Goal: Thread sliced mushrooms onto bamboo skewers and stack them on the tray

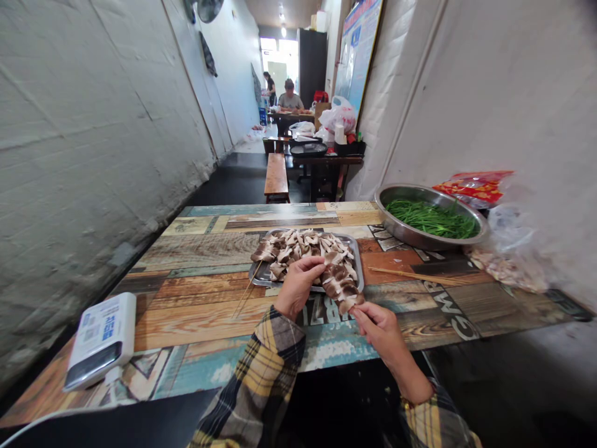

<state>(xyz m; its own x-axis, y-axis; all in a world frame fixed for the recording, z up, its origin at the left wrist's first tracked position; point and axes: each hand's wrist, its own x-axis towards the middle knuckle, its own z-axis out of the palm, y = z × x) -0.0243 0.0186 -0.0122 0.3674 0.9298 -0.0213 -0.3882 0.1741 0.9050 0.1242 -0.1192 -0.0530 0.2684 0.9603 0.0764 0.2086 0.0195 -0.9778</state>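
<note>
1. Device (100,339) sits at the near-left table (196,311) edge, with bare wood between it and your hands.
2. Loose sticks (245,294) lie just left of the tray (259,274).
3. Your left hand (296,287) is over the tray's near rim, fingers pinched on the skewer (340,286).
4. The loaded skewer slants from the tray's near-right corner.
5. Your right hand (380,326) pinches its lower end, close to the table's near edge.
6. Bowl (405,235) is at the far right, against the wall.
</note>
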